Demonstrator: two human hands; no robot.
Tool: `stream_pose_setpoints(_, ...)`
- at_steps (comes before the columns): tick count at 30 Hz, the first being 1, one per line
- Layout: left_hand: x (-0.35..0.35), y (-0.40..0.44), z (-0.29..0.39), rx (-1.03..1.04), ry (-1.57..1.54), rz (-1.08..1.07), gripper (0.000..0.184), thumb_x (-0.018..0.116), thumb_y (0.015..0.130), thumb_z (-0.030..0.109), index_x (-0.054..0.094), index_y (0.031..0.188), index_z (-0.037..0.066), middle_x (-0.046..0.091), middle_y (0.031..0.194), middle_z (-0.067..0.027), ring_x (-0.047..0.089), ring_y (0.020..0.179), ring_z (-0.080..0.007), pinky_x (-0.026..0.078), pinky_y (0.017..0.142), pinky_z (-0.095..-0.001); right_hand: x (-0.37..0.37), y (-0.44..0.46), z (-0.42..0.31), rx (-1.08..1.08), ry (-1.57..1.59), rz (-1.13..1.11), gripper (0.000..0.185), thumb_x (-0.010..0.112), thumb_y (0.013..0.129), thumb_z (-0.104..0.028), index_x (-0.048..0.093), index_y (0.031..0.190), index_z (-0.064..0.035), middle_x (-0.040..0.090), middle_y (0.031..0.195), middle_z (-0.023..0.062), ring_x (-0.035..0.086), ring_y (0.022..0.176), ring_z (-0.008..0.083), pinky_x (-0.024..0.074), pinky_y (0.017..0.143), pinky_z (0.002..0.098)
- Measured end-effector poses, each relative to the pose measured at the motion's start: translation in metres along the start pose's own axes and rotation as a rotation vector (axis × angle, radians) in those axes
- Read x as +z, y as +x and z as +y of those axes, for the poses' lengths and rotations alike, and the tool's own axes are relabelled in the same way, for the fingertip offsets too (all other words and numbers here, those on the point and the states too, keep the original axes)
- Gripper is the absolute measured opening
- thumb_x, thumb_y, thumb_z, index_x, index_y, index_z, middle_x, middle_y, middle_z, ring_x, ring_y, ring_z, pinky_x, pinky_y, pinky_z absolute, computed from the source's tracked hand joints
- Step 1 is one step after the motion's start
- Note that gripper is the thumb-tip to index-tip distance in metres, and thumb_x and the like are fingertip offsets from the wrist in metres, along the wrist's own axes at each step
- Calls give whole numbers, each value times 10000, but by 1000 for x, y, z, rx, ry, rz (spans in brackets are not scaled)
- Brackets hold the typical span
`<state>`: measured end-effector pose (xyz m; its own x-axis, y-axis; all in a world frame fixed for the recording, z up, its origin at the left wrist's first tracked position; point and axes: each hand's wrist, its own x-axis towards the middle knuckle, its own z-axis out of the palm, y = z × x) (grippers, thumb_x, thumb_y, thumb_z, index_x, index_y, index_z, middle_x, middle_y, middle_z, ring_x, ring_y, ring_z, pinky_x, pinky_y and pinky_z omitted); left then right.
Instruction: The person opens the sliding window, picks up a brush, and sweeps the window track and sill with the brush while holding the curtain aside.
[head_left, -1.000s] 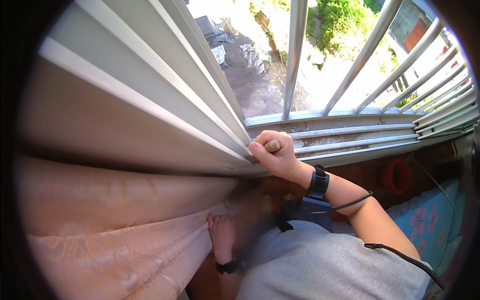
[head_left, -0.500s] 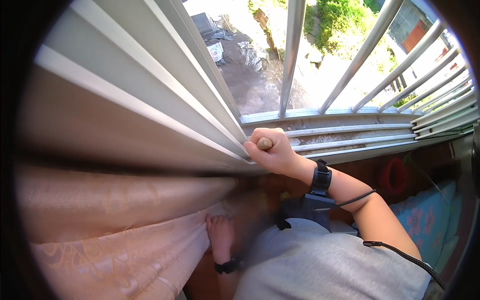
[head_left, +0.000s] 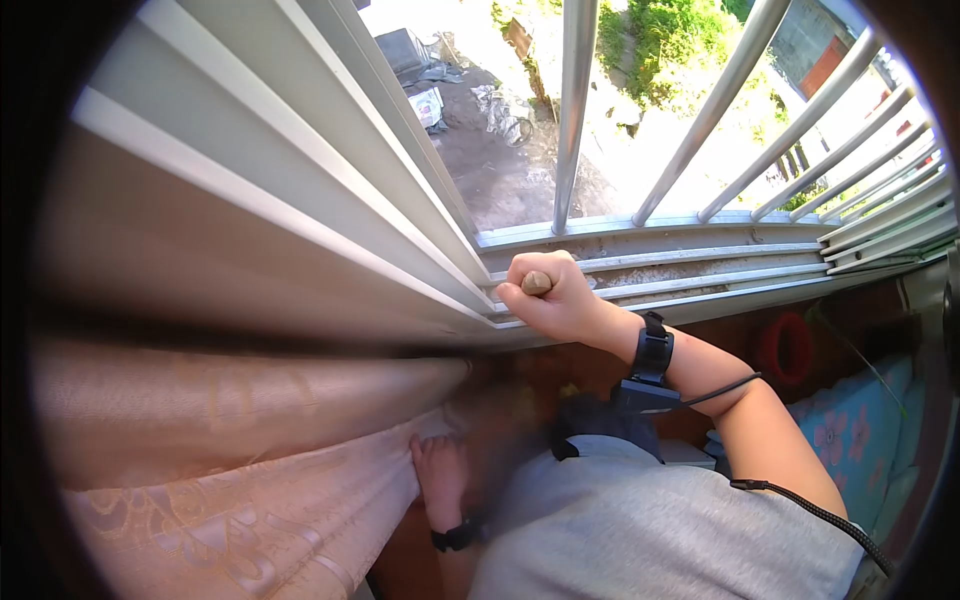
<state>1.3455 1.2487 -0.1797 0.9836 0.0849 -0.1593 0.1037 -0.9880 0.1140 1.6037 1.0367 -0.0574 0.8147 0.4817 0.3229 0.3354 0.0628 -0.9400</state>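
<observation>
My right hand is closed in a fist over the window track, at the corner by the white frame. The blunt tan end of a wooden-looking stick shows between thumb and fingers; its other end is hidden. Lower down, my left hand is closed at the edge of a pale pink patterned curtain. The fabric folds run towards it, though its fingertips are partly hidden. Each wrist wears a black band.
Metal bars stand beyond the track, with ground and greenery outside. A red round object and blue floral fabric lie at the right. A black cable crosses the grey shirt.
My right hand has shifted slightly to the right along the track with the stick in its fist. The left hand stays at the curtain edge. The view has moved a little.
</observation>
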Motion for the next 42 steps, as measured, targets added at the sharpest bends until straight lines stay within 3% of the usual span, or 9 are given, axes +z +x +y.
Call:
stream_pose_setpoints(4, 4, 1, -2, 16, -21, 62, 180, 599, 864, 202, 676, 888, 40, 640, 844, -122, 592, 927, -273, 267, 1106, -494, -6, 6, 0, 120, 37, 45, 204, 631, 846, -37, 551, 659, -25, 534, 576, -19, 464, 554, 36, 371, 477, 243)
stream_pose_setpoints(7, 6, -4, 2, -21, -33, 33, 169, 635, 839, 182, 678, 890, 27, 642, 855, -134, 592, 937, -282, 264, 1108, -490, 16, 9, 6, -52, 190, 238, 173, 632, 841, -32, 570, 680, -21, 550, 597, -15, 472, 565, 33, 378, 494, 231)
stream_pose_setpoints(11, 7, -7, -1, -17, -34, 1, 182, 674, 812, 170, 679, 899, 10, 642, 859, -144, 596, 940, -294, 261, 1110, -487, 16, 6, 2, -81, 119, 81, 209, 647, 850, -90, 547, 681, -18, 494, 585, 4, 404, 568, 49, 357, 502, 261)
stream_pose_setpoints(15, 3, -7, 0, -37, -43, 20, 193, 675, 810, 173, 675, 911, 8, 639, 861, -139, 595, 940, -295, 259, 1112, -488, -14, 13, 5, 192, 106, -23, 231, 630, 854, -40, 528, 647, -35, 524, 619, -36, 415, 577, 19, 360, 497, 227)
stream_pose_setpoints(22, 16, -19, -3, -52, -32, 25, 195, 639, 845, 204, 666, 829, 11, 637, 848, -131, 588, 944, -290, 262, 1117, -478, 24, 13, 5, -49, 129, 202, 208, 636, 854, -75, 537, 677, -25, 445, 582, -44, 376, 566, 35, 336, 492, 258)
stream_pose_setpoints(26, 13, -16, -2, -47, -6, 24, 185, 669, 819, 178, 678, 887, 6, 642, 870, -138, 593, 937, -294, 259, 1114, -488, 13, 5, 4, -97, 128, 80, 228, 639, 856, -82, 520, 671, -20, 433, 574, -34, 375, 562, 43, 340, 489, 269)
stream_pose_setpoints(31, 15, -10, -2, -39, -39, 53, 204, 639, 845, 209, 671, 823, 8, 640, 851, -131, 591, 940, -284, 257, 1120, -482, -21, 9, 5, 200, 116, 9, 230, 633, 858, -40, 529, 652, -37, 502, 610, -50, 400, 583, 20, 350, 507, 235)
stream_pose_setpoints(37, 14, -6, 2, -33, -35, 9, 197, 660, 831, 188, 671, 856, -7, 642, 872, -157, 593, 948, -304, 248, 1120, -488, 21, 14, 6, -100, 169, 177, 232, 632, 869, -83, 517, 676, -24, 420, 591, -37, 356, 586, 34, 323, 503, 259)
stream_pose_setpoints(42, 12, -7, 2, -33, -47, 12, 206, 667, 827, 195, 669, 840, -11, 643, 862, -160, 596, 939, -304, 246, 1125, -483, -21, 8, 6, 151, 164, 1, 278, 622, 875, -74, 476, 642, -38, 415, 594, -69, 340, 585, 25, 309, 498, 251)
